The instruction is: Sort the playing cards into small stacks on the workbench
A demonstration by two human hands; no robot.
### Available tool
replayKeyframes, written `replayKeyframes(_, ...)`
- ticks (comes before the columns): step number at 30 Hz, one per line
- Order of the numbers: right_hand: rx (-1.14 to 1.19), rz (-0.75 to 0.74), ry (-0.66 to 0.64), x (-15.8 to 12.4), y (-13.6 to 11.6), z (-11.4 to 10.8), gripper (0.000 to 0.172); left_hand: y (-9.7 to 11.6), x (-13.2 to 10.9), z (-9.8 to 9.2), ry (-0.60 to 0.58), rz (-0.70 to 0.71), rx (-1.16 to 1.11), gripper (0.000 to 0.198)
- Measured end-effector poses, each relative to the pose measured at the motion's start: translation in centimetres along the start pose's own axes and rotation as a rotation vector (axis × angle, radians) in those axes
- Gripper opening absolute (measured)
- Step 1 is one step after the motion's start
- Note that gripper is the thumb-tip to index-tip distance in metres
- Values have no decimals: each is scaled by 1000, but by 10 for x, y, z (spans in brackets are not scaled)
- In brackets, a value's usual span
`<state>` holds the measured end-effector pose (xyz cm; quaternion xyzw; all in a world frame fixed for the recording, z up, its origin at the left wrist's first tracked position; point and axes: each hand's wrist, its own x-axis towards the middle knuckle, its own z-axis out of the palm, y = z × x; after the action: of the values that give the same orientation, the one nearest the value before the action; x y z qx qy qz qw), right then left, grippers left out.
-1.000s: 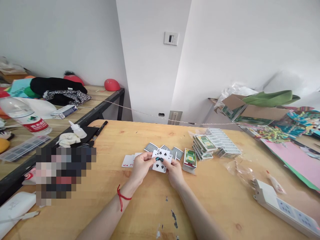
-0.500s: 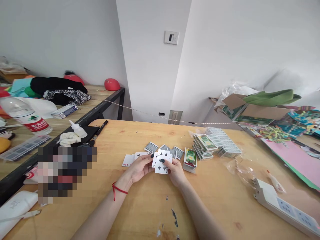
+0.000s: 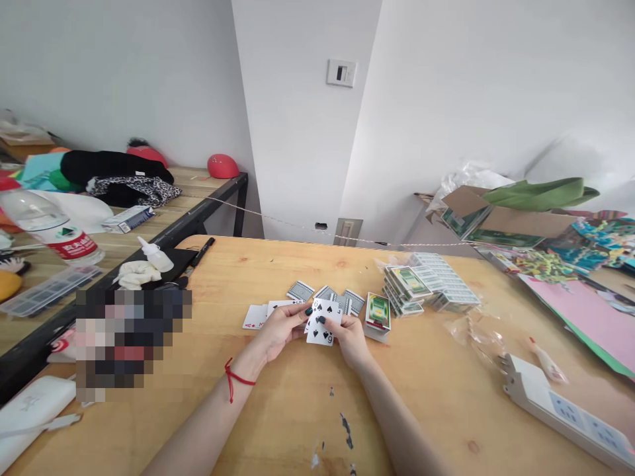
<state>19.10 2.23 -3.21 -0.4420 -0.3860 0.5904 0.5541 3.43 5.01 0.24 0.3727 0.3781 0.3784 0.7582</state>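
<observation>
From the head camera I find, left to right: face-up cards (image 3: pixel 254 317) in a row on the table (image 3: pixel 285 403), partly hidden by my left hand (image 3: pixel 278 328). Its thumb and fingers are pinched nearly shut at the left edge of the held cards (image 3: pixel 321 333), a six of spades on top; just how many it grips, I cannot tell. Half a second ago that hand sat a little farther left, with more of the seven showing; now it has come right and the six covers more of it. I take that to mean the cards lie more closely together. Just beyond are grey-backed cards (image 3: pixel 326 291). My right hand (image 3: pixel 352 340) clamps the six, thumb across its face, fingers hidden behind. Farther right stands a card box (image 3: pixel 378 310), near a pile of boxes (image 3: pixel 407 283).
</observation>
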Motion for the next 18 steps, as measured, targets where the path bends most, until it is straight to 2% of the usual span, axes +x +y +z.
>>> replayKeyframes(10,-64,-38,5,0,1,1,21,-9,2,14,188,73,69,41)
replayKeyframes(18,13,8,-28,0,4,3,29,-17,4,19,334,163,84,34)
